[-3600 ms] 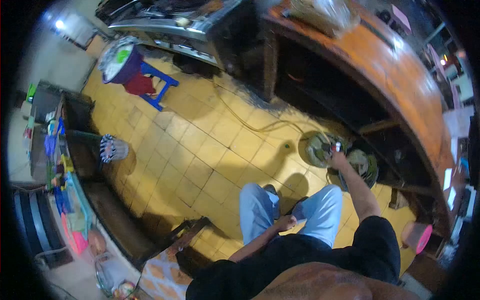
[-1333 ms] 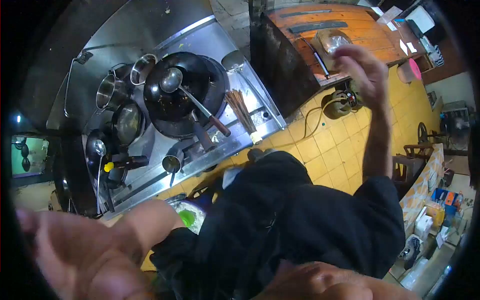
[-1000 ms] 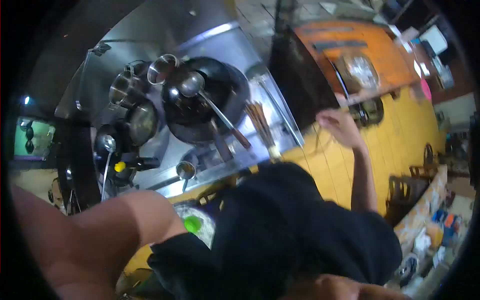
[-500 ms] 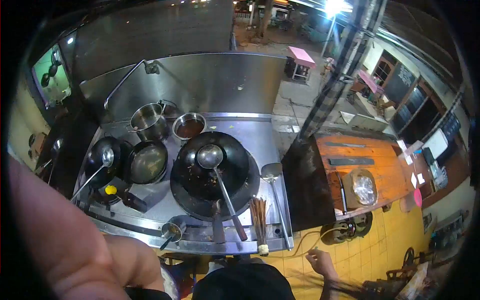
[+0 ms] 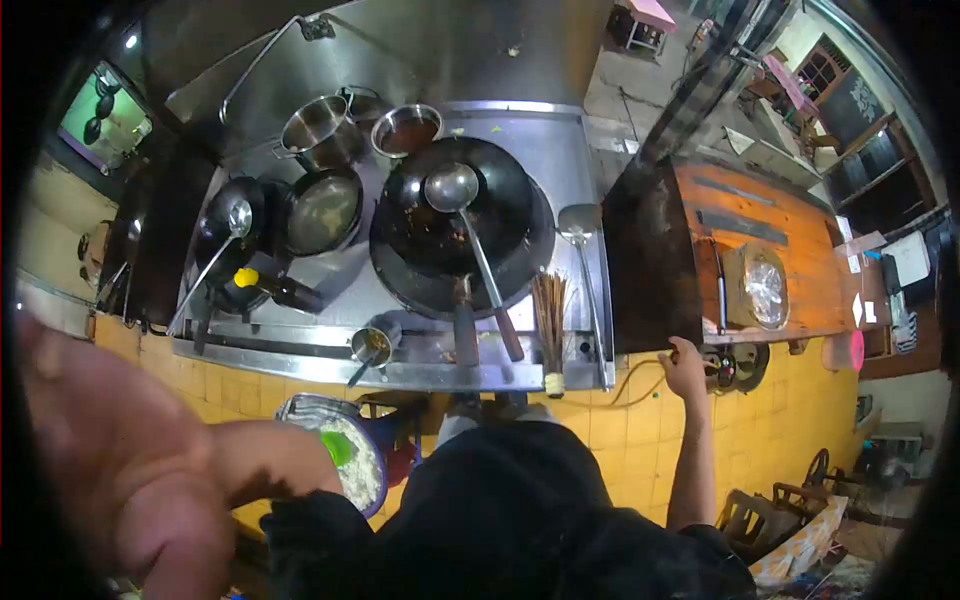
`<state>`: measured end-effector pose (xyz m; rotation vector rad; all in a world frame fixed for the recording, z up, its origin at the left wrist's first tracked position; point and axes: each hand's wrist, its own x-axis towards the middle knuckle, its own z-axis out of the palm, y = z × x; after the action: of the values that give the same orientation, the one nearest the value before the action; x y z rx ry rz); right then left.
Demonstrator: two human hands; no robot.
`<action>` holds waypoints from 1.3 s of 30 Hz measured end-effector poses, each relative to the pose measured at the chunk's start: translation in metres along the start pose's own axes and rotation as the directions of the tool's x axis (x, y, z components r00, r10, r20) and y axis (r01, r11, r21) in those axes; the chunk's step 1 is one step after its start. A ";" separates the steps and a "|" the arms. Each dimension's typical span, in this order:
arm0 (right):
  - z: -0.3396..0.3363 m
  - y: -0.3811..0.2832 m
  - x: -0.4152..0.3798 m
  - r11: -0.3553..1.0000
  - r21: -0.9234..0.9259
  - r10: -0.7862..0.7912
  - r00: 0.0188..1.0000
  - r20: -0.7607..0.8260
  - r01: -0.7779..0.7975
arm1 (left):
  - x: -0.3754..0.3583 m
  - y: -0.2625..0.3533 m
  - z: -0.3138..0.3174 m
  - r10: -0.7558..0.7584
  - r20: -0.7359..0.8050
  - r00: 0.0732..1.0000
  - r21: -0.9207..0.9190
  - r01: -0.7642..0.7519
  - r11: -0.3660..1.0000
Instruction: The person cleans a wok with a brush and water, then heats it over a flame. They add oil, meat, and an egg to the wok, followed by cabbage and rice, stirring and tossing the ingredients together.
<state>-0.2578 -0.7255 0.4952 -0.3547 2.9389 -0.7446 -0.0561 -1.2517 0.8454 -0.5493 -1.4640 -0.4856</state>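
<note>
My left hand is raised close to the camera at the left, large and blurred, its fingers spread and partly cut off by the dark image edge. Nothing shows in it. Low beside the stove's right end hangs my right hand, its fingers loosely bent and no object visible in them. A big black wok sits on the steel stove, with a ladle lying in it. To the wok's right lie a bundle of thin sticks and a wok spatula.
Left of the wok stand a steel pot, a pan of liquid, a bowl of brown liquid and a yellow-capped bottle. A small cup is at the stove's front. Below, a tub holds white food. A wooden table stands right.
The view has tilted down, so the stove appears higher and more floor and the tub show. My left hand has shifted down and away slightly. More of my right forearm is visible.
</note>
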 end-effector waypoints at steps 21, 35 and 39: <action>0.190 -0.272 0.063 0.051 0.526 -0.194 0.508 0.839 -0.849 | -0.490 0.176 -0.076 -0.643 0.198 -0.739 0.272 0.672 -0.689; 0.230 -0.441 0.154 0.743 0.042 -0.655 0.711 0.256 0.669 | -0.562 0.285 -0.136 -0.296 -0.290 -0.910 0.105 0.277 -0.955; 0.209 -0.452 0.144 0.859 0.508 -0.365 0.612 0.701 -0.070 | -0.635 0.304 -0.143 -0.452 -0.329 -0.829 0.071 0.455 -0.888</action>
<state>-0.2761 -1.2423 0.5243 -0.6802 1.8155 -0.9980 0.2097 -1.1158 0.1916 2.1491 -1.3266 -1.8678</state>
